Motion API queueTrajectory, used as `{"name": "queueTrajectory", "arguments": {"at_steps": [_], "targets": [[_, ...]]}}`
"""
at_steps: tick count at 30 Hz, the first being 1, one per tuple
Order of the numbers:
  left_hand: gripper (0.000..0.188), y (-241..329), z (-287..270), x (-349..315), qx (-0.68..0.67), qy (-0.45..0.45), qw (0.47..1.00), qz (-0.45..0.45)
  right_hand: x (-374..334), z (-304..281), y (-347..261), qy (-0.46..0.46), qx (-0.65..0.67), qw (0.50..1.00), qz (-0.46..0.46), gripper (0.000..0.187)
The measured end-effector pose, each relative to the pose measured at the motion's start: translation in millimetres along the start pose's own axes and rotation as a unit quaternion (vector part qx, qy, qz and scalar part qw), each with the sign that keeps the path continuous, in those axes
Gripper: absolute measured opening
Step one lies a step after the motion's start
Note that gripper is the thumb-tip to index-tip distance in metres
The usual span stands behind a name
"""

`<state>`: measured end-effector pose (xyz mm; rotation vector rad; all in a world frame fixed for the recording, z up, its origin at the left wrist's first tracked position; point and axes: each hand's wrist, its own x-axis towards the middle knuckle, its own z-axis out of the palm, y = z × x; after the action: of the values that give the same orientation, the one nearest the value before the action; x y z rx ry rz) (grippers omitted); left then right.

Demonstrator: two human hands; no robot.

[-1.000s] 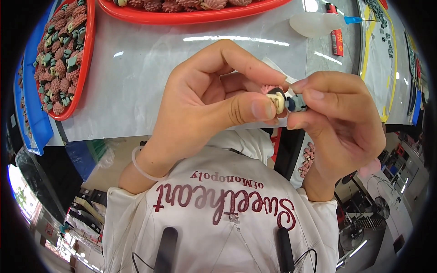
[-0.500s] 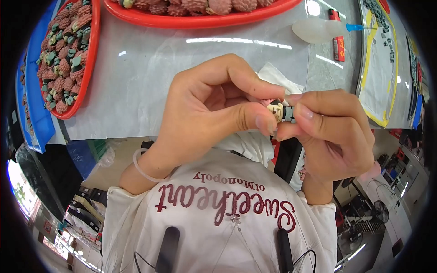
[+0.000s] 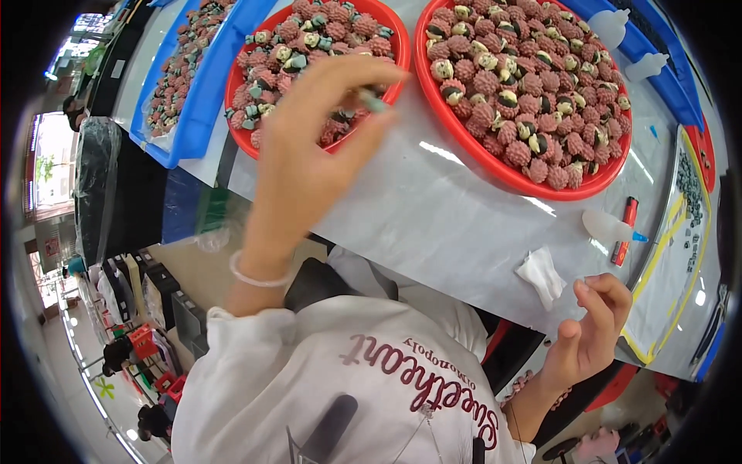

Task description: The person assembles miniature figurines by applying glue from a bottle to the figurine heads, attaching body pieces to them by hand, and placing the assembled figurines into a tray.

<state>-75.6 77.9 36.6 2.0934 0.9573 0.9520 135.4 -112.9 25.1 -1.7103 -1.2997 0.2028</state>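
Observation:
My left hand [image 3: 305, 151] hangs over the near side of the left red bowl [image 3: 404, 50], slightly blurred. Between its thumb and fingers sits a small figurine [image 3: 372, 100], of which a grey-green part shows; the fingers hide most of it. Under that hand the bowl holds many similar figurines with pink ridged tops and grey-green bodies. My right hand [image 3: 591, 336] is raised at the table's front edge, fingers loosely bent and apart, with nothing in them. Nearest to it lies a crumpled white tissue [image 3: 541, 276].
A larger red bowl [image 3: 541, 190] of pink ridged pieces with pale faces stands right of the left one. Blue trays [image 3: 189, 127] flank the bowls. A squeeze bottle [image 3: 607, 226] with blue tip, a red tube [image 3: 626, 232] and a yellow-edged sheet [image 3: 657, 286] lie right.
My hands have parted. The left has carried the figurine away to the left bowl; the right has let go and drawn back to the right. The whole view has swung left.

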Motion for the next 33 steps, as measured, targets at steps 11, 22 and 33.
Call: {"name": "queueTrajectory", "arguments": {"at_steps": [11, 22, 33], "targets": [[0.019, -13.1, -25.3, 22.5, 0.399, -0.013, 0.914, 0.069, 3.0, 1.6, 4.1, -0.014, 0.087, 0.995, 0.037, 0.031], [0.025, 54.3, 13.5, 95.6, 0.322, -0.156, 0.906, 0.225, 4.6, -17.7, 5.8, 0.05, 0.086, 0.994, 0.033, 0.011], [0.023, 67.1, 91.3, 154.7, 0.215, -0.326, 0.899, 0.197, -20.4, -56.4, 23.3, 0.105, 0.075, 0.98, 0.152, 0.008]]}}
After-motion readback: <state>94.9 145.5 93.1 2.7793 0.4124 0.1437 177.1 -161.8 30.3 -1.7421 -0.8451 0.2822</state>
